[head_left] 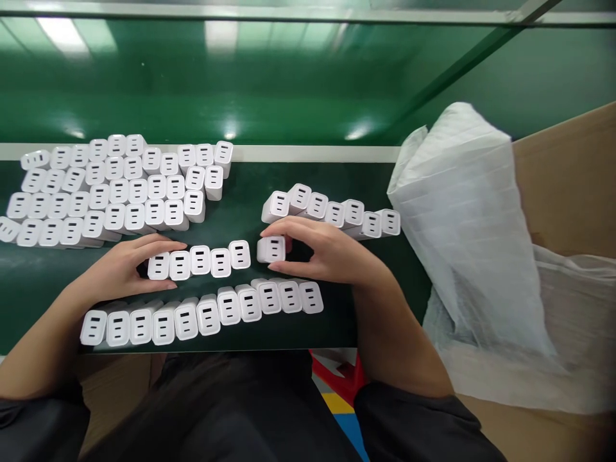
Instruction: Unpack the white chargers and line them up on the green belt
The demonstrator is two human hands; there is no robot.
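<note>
My left hand has its fingers and thumb around the leftmost white USB charger of a short row in the middle of the green table. Several more chargers of that row stand beside it with their port faces up. Just past the row's right end, my right hand grips a single USB charger between thumb and fingers. A longer row of chargers runs along the near table edge, below both hands. Behind my right hand stands another group of chargers, partly hidden by it.
A large block of chargers fills the table's left back. On the right, white wrapping hangs over a cardboard box. A green panel rises behind the table. Something red shows below the edge.
</note>
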